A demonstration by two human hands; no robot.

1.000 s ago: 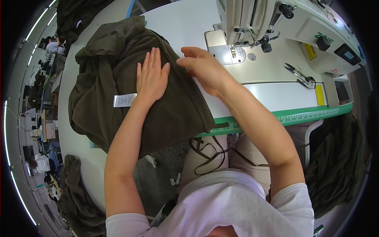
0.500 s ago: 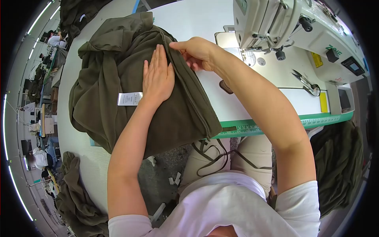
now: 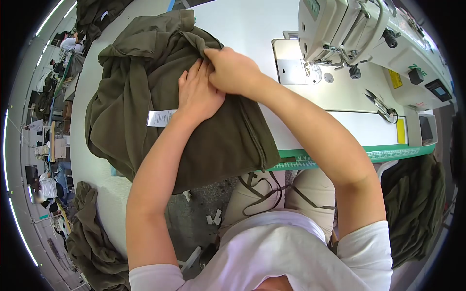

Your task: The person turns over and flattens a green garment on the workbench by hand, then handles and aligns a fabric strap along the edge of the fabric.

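Observation:
A dark olive garment (image 3: 204,150) with a zipper along its right edge lies on the sewing table, its lower edge hanging over the front. My left hand (image 3: 200,97) rests flat on the cloth with fingers stretched out, right of a white label (image 3: 160,118). Just above and right of it, my right hand (image 3: 233,72) pinches a fold of the garment near the upper zipper edge. Part of its fingers is hidden behind the hand. Thin dark cords (image 3: 262,194) dangle from the garment's lower edge over my lap.
A white sewing machine (image 3: 335,34) stands at the right, with its needle plate (image 3: 292,72) below. Thread snips (image 3: 382,105) lie beside it. A green ruler strip (image 3: 388,153) lines the table's front. More olive cloth (image 3: 417,203) hangs at right, and another heap (image 3: 90,233) at lower left.
My right hand has moved left from beside the zipper edge, turning the cloth's edge in over my left fingertips. My left hand has shifted slightly right. The whole view has shifted a little.

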